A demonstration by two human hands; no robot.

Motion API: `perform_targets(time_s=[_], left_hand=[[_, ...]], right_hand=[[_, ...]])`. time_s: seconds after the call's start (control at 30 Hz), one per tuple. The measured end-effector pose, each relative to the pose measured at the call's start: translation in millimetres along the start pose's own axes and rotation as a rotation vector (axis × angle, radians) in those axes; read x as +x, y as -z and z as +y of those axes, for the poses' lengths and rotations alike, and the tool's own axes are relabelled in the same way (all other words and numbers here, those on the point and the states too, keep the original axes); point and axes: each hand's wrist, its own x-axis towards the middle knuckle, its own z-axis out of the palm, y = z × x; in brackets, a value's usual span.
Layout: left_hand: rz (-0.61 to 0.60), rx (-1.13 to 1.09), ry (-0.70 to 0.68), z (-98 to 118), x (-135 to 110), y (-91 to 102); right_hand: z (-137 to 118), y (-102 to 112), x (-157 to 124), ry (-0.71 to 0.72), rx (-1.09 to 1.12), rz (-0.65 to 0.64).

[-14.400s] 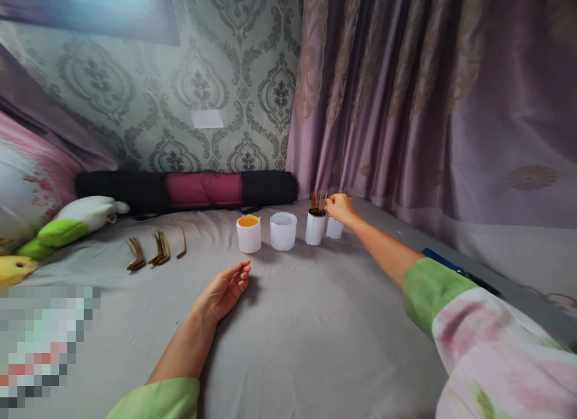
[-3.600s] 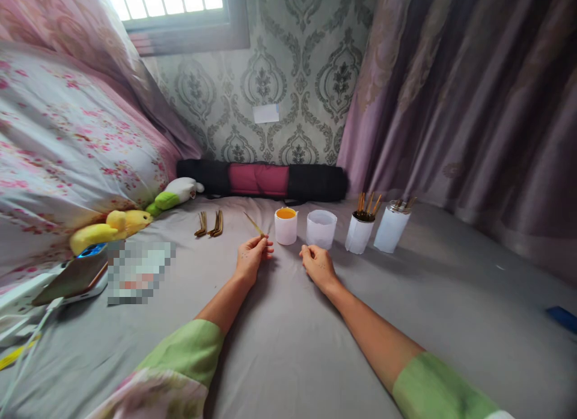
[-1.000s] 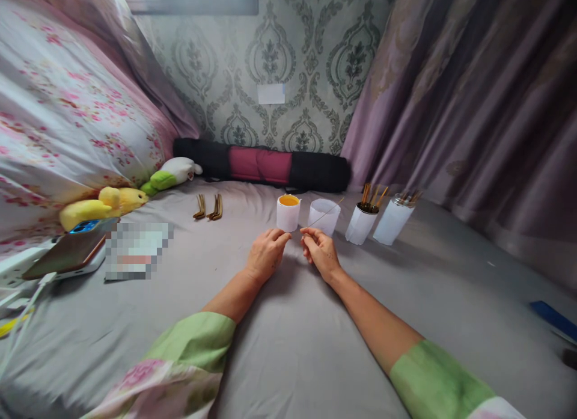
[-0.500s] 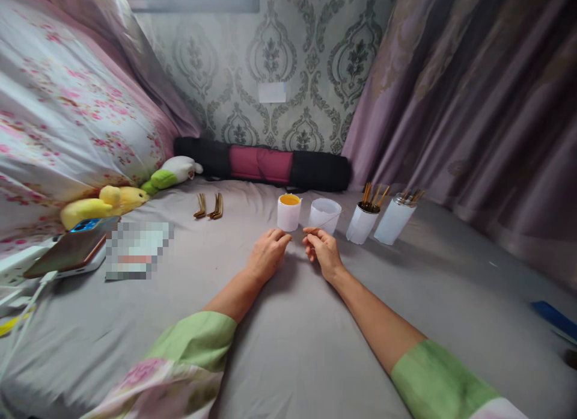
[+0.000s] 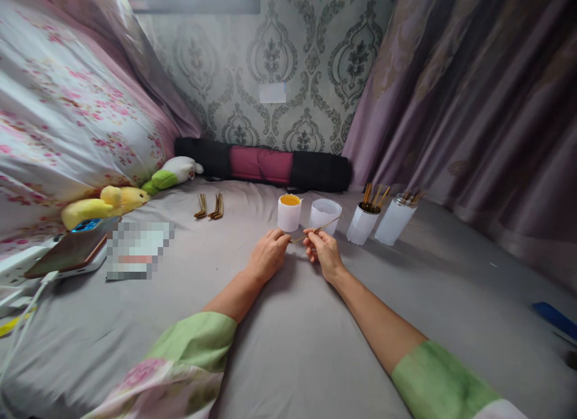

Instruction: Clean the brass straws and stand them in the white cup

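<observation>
A thin brown stick [image 5: 331, 222] slants up to the right between my hands, just above the grey sheet. My right hand [image 5: 325, 255] pinches it near its middle. At its lower end the fingertips of my left hand [image 5: 269, 255] are closed on it. Right behind the hands stand a white cup [image 5: 289, 218] with a yellow-orange inside and a wider translucent white cup [image 5: 319, 212], which the stick's upper end overlaps in view. To their right, a white-wrapped can [image 5: 359, 225] and a taller white-wrapped jar [image 5: 391, 223] hold several thin sticks.
Two small bundles of bent brown sticks [image 5: 217, 207] lie left of the cups. A long black and maroon bag [image 5: 261, 165] lies along the wall. Plush toys [image 5: 90, 210], a brown phone case [image 5: 70, 247] and a white power strip [image 5: 22, 263] are at left; a blue object [image 5: 554, 318] lies far right.
The stick now shows more clearly, spanning the gap between both hands; earlier it was faint there. Both hands stay in nearly the same place.
</observation>
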Motion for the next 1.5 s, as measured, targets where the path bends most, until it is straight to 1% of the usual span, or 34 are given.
perform_targets(time_s=[0.27, 0.5, 0.67, 0.83, 1.1, 1.37, 1.5], left_hand=[[0.076, -0.172, 0.068, -3, -1, -6.6], [0.065, -0.276, 0.135, -3, 1, -5.4], [0.079, -0.348, 0.161, -4, 2, -8.0], [0.085, -0.417, 0.226, -4, 3, -9.1], [0.051, -0.570, 0.344, 0, 5, -3.1], [-0.027, -0.876, 0.530, 4, 7, -1.8], [-0.063, -1.006, 0.623, 7, 9, 1.7]], right_hand=[[3, 1, 1, 0.013, -0.003, 0.004], [4, 1, 2, 0.021, -0.020, 0.007], [4, 1, 1, 0.027, -0.026, 0.008], [3, 1, 1, 0.031, -0.034, 0.014], [2, 1, 1, 0.034, -0.022, 0.048], [4, 2, 2, 0.063, -0.011, 0.081], [4, 3, 3, 0.082, -0.016, 0.076]])
